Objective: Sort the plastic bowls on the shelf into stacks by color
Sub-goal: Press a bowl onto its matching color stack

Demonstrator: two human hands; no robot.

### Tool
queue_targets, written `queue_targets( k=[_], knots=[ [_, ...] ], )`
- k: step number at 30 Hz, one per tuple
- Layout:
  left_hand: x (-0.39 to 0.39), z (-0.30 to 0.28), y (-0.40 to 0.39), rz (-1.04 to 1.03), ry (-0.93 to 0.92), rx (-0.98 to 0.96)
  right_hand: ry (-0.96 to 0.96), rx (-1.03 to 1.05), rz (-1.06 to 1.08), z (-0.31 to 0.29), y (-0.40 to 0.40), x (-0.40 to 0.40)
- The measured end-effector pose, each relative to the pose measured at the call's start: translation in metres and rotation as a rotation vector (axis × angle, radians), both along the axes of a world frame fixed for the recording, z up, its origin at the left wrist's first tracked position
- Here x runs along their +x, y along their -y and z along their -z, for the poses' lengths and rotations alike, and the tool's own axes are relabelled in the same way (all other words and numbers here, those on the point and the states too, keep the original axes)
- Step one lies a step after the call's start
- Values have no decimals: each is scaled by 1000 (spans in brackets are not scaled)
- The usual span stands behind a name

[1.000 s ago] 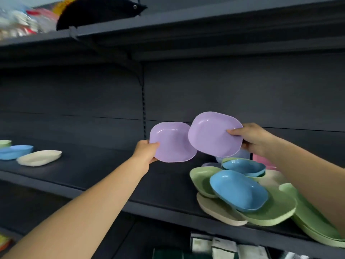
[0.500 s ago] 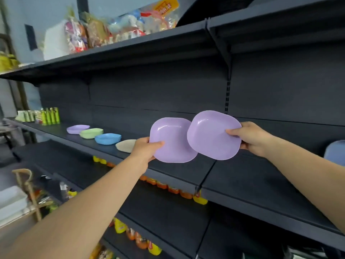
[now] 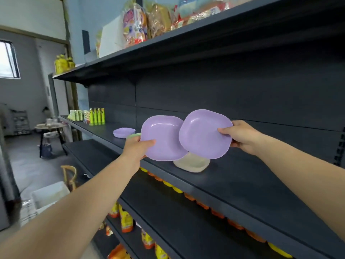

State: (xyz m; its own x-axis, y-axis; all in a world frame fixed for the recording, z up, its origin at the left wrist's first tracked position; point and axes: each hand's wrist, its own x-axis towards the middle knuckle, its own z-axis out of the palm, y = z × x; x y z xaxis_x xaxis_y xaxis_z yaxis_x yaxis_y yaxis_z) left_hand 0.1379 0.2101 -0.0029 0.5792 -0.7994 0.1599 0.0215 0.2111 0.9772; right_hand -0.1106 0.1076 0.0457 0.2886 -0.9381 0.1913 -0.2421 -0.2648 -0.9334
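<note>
My left hand (image 3: 137, 147) pinches the rim of a purple bowl (image 3: 164, 137), held up tilted toward me over the dark shelf (image 3: 242, 176). A second purple bowl (image 3: 203, 133) overlaps it on the right, its right rim gripped by my right hand (image 3: 240, 135). Behind them on the shelf lie a purple bowl (image 3: 123, 132) at the left, the edge of a green bowl (image 3: 133, 135) peeking past my left hand, and a cream bowl (image 3: 192, 164) under the two held ones.
Green bottles and packets (image 3: 91, 115) stand at the shelf's far left end. Bagged goods (image 3: 149, 21) fill the shelf above. Orange and yellow packs (image 3: 186, 193) line the lower shelves. A small table (image 3: 49, 128) and a white crate (image 3: 49, 193) stand on the floor at left.
My view has swung left along the shelf with both purple bowls still held; the mixed pile at right left the frame, and the sorted bowls at left came closer.
</note>
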Motion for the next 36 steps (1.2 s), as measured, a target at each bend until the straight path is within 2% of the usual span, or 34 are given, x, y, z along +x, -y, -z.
queue_targets(
  k=[8,13,20,28,36],
  knots=[
    [162,-37,104,-128,81,-22,39,-28,-49,-24,123,171],
    [251,-33,154,-161,88,-22,51,2,-88,-21,173,261],
    [374,-18,224,-211,51,-18,69,22,-47,-14,233,357],
    [511,-13,306,-173,14,4,80,97,63,13,294,470],
    [596,6,376,-87,-102,44,95,189,133,51,333,548]
  ],
)
